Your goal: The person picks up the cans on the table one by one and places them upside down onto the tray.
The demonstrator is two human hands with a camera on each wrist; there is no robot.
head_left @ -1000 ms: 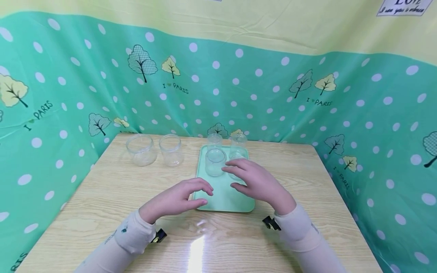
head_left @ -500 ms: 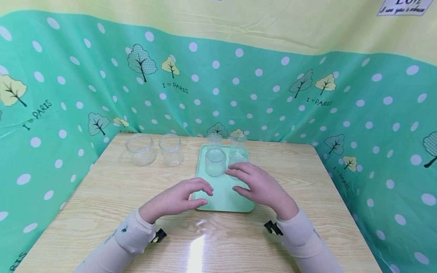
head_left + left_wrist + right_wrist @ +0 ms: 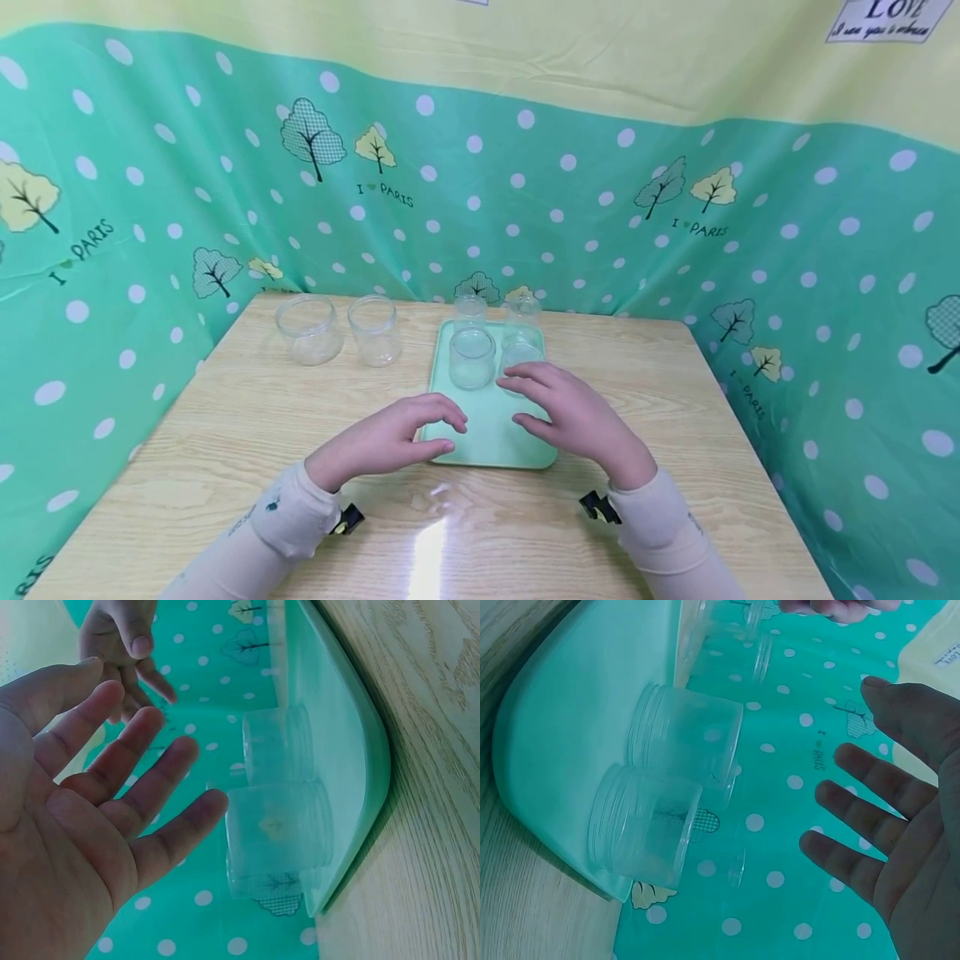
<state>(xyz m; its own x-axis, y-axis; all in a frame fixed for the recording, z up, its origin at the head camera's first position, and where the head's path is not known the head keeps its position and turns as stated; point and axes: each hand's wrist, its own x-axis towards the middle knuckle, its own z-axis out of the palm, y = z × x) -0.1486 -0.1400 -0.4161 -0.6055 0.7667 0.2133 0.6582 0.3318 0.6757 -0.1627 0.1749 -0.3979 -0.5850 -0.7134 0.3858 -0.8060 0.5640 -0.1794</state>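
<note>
Both hands hover over the green tray (image 3: 491, 433), fingers spread and loosely bent, holding nothing. My left hand (image 3: 393, 437) hangs over the tray's front left edge, palm facing inward. Over the right side, my right hand (image 3: 573, 412) overlaps the lower part of the front right clear jar (image 3: 521, 352) in the head view. Beside that stands the front left clear jar (image 3: 472, 362). In the right wrist view, these jars (image 3: 694, 735) rest with their threaded rims down on the tray. Two more clear containers, the rear left (image 3: 470, 309) and rear right (image 3: 523, 307), show behind them.
Off the tray to the left, a wide clear jar (image 3: 311, 333) and a narrower clear jar (image 3: 377, 333) stand mouth up on the wooden table (image 3: 285, 408). A green polka-dot curtain (image 3: 525, 208) closes in the back and both sides.
My right hand has drawn back slightly to the right, uncovering more of the front right jar. The left hand and the jars stay where they were.
</note>
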